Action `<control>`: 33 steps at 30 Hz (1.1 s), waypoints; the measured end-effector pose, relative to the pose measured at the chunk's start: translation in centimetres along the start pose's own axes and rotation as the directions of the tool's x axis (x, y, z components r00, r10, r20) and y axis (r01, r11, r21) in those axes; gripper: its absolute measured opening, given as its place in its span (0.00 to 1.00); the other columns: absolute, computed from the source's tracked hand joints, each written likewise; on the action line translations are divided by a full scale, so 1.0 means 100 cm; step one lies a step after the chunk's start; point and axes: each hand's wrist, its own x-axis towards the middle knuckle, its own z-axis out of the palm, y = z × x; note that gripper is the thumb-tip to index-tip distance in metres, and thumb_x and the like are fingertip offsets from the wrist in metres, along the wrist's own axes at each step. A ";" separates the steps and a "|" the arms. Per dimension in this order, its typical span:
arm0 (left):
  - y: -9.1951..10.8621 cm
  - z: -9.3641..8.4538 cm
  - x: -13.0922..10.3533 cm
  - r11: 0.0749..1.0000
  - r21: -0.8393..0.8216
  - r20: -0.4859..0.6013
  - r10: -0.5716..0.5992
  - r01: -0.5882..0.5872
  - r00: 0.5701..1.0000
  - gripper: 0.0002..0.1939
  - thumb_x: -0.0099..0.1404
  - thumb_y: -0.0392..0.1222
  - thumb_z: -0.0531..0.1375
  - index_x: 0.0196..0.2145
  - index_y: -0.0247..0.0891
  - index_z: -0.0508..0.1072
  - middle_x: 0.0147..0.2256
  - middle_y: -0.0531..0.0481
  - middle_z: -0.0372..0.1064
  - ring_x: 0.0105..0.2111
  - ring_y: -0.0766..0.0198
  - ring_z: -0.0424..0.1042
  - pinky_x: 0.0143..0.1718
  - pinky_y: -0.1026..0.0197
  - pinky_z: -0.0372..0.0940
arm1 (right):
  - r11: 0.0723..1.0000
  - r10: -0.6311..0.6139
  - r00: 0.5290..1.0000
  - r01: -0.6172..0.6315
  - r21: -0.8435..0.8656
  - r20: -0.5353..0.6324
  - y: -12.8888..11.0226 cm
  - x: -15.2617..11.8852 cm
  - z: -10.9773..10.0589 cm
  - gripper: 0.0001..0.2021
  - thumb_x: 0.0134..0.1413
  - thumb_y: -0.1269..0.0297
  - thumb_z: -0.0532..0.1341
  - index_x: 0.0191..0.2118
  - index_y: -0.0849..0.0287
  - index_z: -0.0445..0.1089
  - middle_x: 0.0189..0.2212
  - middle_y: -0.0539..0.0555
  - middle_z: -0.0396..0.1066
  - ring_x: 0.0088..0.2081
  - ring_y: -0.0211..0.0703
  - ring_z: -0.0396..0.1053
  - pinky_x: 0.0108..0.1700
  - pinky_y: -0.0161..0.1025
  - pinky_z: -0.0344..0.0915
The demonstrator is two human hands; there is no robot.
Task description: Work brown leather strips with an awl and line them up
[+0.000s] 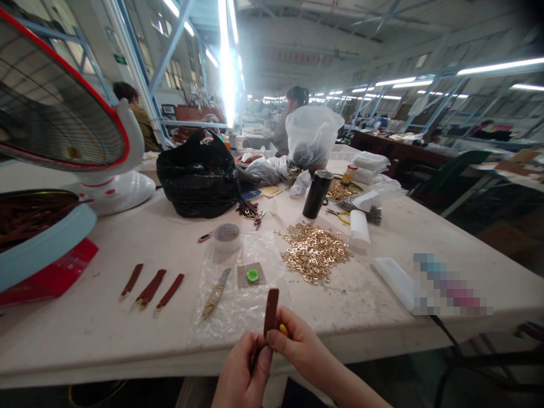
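A brown leather strap (271, 311) stands upright between my hands at the table's front edge. My right hand (300, 340) pinches its lower part between thumb and fingers. A small yellow tip (283, 328) shows by the right fingers; what it belongs to is hidden. My left hand (245, 365) is closed just below, with more brown leather (255, 352) showing between its fingers. Farther left lie several finished-looking brown straps (151, 289) with gold rings at their near ends. Beyond my hands spreads a pile of small gold rings (315, 252).
A knife with a wrapped handle (216, 294), a green cap (252, 276) and a tape roll (226, 237) rest on clear plastic. Behind stand a black bag (199, 175) and a black tumbler (318, 195). A fan (106, 190) and a basin of straps (51, 255) occupy the left.
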 end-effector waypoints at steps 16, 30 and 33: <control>0.002 0.001 0.007 0.986 -0.165 -0.062 -0.023 0.012 0.998 0.14 0.56 0.51 0.59 0.30 0.36 0.71 0.28 0.48 0.72 0.29 0.61 0.69 0.33 0.62 0.63 | 0.991 -0.035 0.985 0.012 -0.136 -0.169 0.006 0.002 0.010 0.12 0.52 0.55 0.56 0.31 0.61 0.62 0.25 0.50 0.61 0.28 0.38 0.59 0.32 0.35 0.58; -0.002 -0.007 0.015 0.955 -0.260 0.006 -0.145 0.141 0.989 0.14 0.50 0.50 0.64 0.26 0.34 0.73 0.24 0.51 0.71 0.28 0.62 0.67 0.34 0.61 0.62 | 0.985 -0.041 0.994 0.023 -0.170 -0.104 0.003 0.005 0.004 0.19 0.55 0.48 0.53 0.25 0.60 0.59 0.18 0.46 0.54 0.22 0.34 0.52 0.24 0.32 0.50; 0.002 -0.004 0.014 0.945 -0.295 -0.036 -0.155 0.138 0.987 0.15 0.47 0.51 0.65 0.24 0.34 0.72 0.20 0.54 0.67 0.24 0.65 0.64 0.30 0.63 0.61 | 0.973 -0.073 0.995 0.056 -0.223 -0.071 0.003 0.005 0.003 0.19 0.55 0.48 0.52 0.25 0.60 0.58 0.19 0.46 0.54 0.22 0.34 0.52 0.25 0.32 0.51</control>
